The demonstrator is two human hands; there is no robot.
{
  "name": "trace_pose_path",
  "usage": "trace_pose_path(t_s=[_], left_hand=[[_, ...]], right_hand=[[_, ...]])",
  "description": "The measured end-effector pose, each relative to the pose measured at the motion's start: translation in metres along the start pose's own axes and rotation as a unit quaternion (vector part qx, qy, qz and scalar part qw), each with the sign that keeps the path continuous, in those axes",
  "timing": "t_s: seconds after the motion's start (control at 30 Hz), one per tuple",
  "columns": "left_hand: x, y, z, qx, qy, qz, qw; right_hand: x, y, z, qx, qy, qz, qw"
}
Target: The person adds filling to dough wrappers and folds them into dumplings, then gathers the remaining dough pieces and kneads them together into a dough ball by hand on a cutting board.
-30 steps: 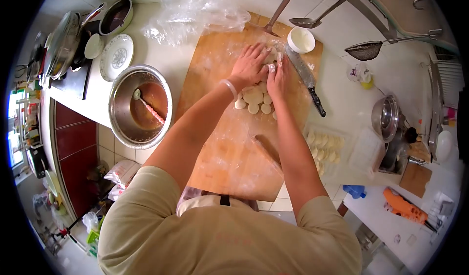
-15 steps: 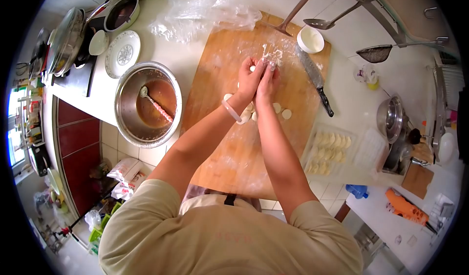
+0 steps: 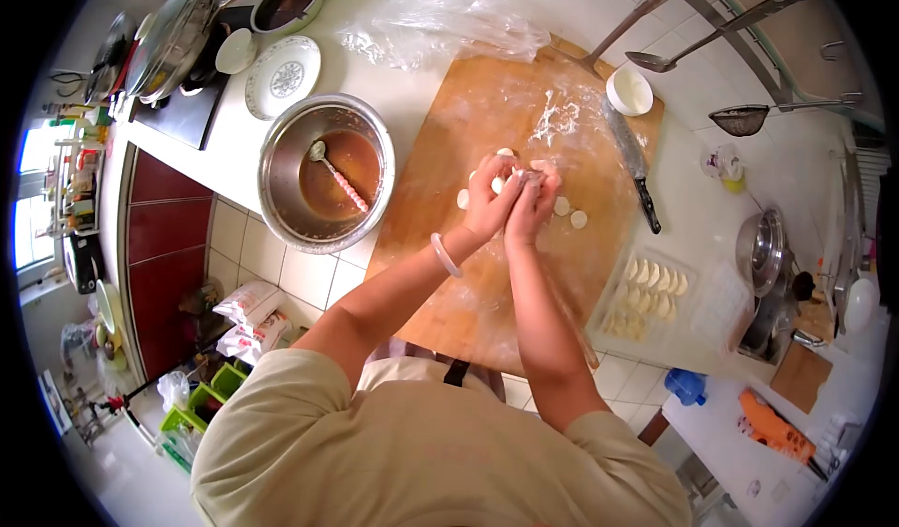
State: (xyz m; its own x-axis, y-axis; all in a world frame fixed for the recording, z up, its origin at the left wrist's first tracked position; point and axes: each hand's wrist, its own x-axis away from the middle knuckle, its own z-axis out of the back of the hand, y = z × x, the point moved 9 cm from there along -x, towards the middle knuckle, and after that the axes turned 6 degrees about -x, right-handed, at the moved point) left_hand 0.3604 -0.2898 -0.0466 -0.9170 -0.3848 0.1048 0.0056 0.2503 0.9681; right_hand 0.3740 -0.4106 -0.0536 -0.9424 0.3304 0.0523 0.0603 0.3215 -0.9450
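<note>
My left hand (image 3: 491, 197) and my right hand (image 3: 532, 204) are pressed together over the middle of a floured wooden board (image 3: 449, 293). Their fingers are closed against each other with whitish, floury tips; whatever lies between them is hidden. Around and beneath the hands are several small round white dough pieces, one dough piece (image 3: 579, 219) lying to the right and another dough piece (image 3: 464, 199) to the left. A patch of loose flour (image 3: 558, 118) is farther up the board. A pale bangle (image 3: 446, 255) circles my left wrist.
Left of the board stands a steel bowl (image 3: 272, 194) with brown liquid and a spoon (image 3: 339, 178). A knife (image 3: 629, 152) and a white bowl (image 3: 629, 91) rest at the board's right edge. Filled dumplings sit in a clear tray (image 3: 646, 297). A plastic bag (image 3: 440, 26) lies behind.
Both hands have come back toward my body, from the flour patch to above the dough pieces, still pressed together. The whole view has shifted, with the board now farther right.
</note>
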Motion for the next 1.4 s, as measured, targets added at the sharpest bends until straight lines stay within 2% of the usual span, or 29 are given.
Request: trace_pose_path(t_s=[0.07, 0.13, 0.2, 0.23, 0.33, 0.4, 0.43, 0.5, 0.53, 0.63, 0.7, 0.73, 0.8, 0.87, 0.93, 0.97, 1.03, 1.07, 1.13, 1.17, 1.23, 1.33, 1.4], left_hand=[[0.009, 0.008, 0.014, -0.224, -0.002, -0.131, 0.966], [0.009, 0.005, 0.025, -0.282, 0.000, -0.151, 0.948], [0.016, 0.006, 0.023, -0.342, -0.028, -0.191, 0.920], [0.018, 0.005, 0.022, -0.362, -0.066, -0.193, 0.910], [0.026, 0.013, 0.026, -0.379, -0.043, -0.213, 0.900], [0.026, 0.002, 0.030, -0.372, -0.055, -0.185, 0.908], [0.026, 0.001, 0.028, -0.361, -0.050, -0.190, 0.912], [0.021, 0.000, 0.021, -0.348, -0.044, -0.196, 0.916], [0.015, -0.002, 0.013, -0.366, -0.068, -0.199, 0.907], [0.007, -0.012, 0.004, -0.387, -0.094, -0.187, 0.898], [0.001, -0.017, -0.001, -0.361, -0.088, -0.168, 0.913], [0.002, -0.017, -0.005, -0.361, -0.087, -0.169, 0.913], [0.000, -0.024, -0.004, -0.321, -0.060, -0.118, 0.938], [0.003, -0.025, -0.002, -0.315, -0.034, -0.109, 0.942], [0.003, -0.031, 0.007, -0.247, -0.005, -0.050, 0.968], [0.004, -0.033, 0.006, -0.248, -0.004, -0.048, 0.968], [0.005, -0.038, 0.009, -0.123, 0.027, -0.029, 0.992], [0.007, -0.038, 0.010, -0.124, 0.028, -0.027, 0.992], [0.015, -0.037, 0.009, 0.028, 0.027, 0.081, 0.996], [0.019, -0.025, 0.010, 0.028, 0.028, 0.083, 0.996], [0.025, 0.004, 0.006, 0.117, 0.008, 0.100, 0.988], [0.032, 0.037, 0.009, 0.091, -0.006, 0.051, 0.995], [0.036, 0.037, 0.014, 0.094, -0.006, 0.047, 0.994]], right_hand=[[0.000, 0.003, 0.000, 0.192, -0.105, 0.160, 0.963], [0.003, -0.009, -0.010, 0.309, -0.195, 0.234, 0.901], [0.009, -0.018, -0.009, 0.378, -0.211, 0.280, 0.857], [0.010, -0.025, -0.003, 0.383, -0.208, 0.278, 0.856], [-0.004, -0.043, 0.033, 0.362, -0.159, 0.293, 0.871], [-0.037, -0.013, 0.109, 0.344, 0.037, 0.088, 0.934], [-0.035, -0.004, 0.109, 0.344, 0.038, 0.088, 0.934], [-0.021, 0.003, 0.063, 0.477, -0.087, 0.236, 0.842], [-0.020, 0.010, 0.044, 0.395, -0.158, 0.231, 0.875], [-0.008, 0.016, 0.013, 0.323, -0.213, 0.245, 0.889], [-0.008, 0.035, 0.014, 0.284, -0.206, 0.111, 0.930], [-0.005, 0.035, 0.010, 0.282, -0.206, 0.112, 0.930], [-0.007, 0.039, 0.012, 0.178, -0.147, 0.064, 0.971], [-0.004, 0.043, 0.011, 0.149, -0.113, 0.053, 0.981], [0.002, 0.053, 0.012, 0.034, -0.057, -0.115, 0.991], [0.007, 0.049, 0.007, 0.034, -0.057, -0.117, 0.991], [0.016, 0.041, 0.004, -0.041, -0.031, -0.117, 0.992], [0.019, 0.035, 0.003, -0.039, -0.030, -0.120, 0.992], [0.026, 0.013, -0.003, -0.069, -0.020, -0.127, 0.989], [0.029, 0.004, -0.006, -0.068, -0.019, -0.130, 0.989], [0.033, -0.011, -0.009, -0.017, 0.001, -0.129, 0.991], [0.038, -0.037, -0.020, 0.016, -0.054, -0.087, 0.995], [0.042, -0.037, -0.023, 0.023, -0.053, -0.081, 0.995]])
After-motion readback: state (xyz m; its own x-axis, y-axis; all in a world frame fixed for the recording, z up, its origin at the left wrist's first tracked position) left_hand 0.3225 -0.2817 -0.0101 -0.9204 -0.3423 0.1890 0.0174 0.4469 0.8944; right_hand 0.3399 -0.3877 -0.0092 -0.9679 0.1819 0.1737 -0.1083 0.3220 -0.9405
